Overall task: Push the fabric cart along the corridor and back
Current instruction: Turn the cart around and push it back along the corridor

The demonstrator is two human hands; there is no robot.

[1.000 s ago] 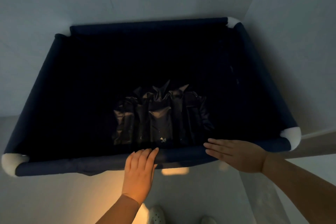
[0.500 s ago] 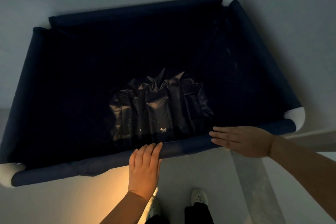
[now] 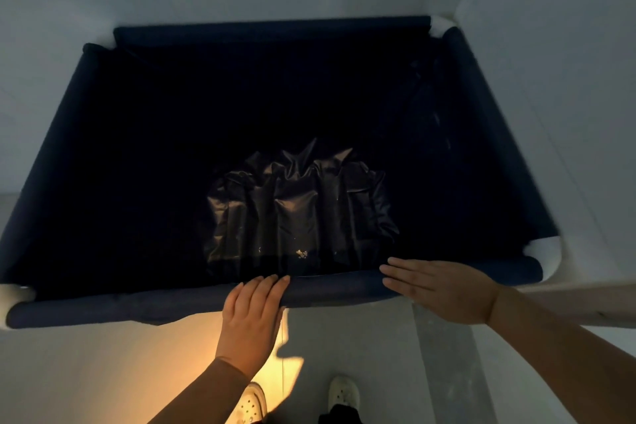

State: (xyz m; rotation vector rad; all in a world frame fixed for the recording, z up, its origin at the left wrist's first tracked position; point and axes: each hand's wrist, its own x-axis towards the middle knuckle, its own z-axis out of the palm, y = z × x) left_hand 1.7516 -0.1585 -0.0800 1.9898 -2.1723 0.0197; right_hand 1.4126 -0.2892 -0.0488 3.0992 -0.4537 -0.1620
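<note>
Both hands lie flat and open, gripping nothing, the left hand (image 3: 248,318) and right hand (image 3: 438,289) pressing the cart (image 3: 330,294) rail beneath them; push evenly to roll straight.

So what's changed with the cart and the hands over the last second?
Little. The cart shifted up in the view half a second ago and has dropped partway back; the person's shoes, hidden at first, now show below the rail. Nothing was gripped or released: the left hand and right hand stay flat on the near rail, and the dark plastic bag still lies inside the cart.
</note>
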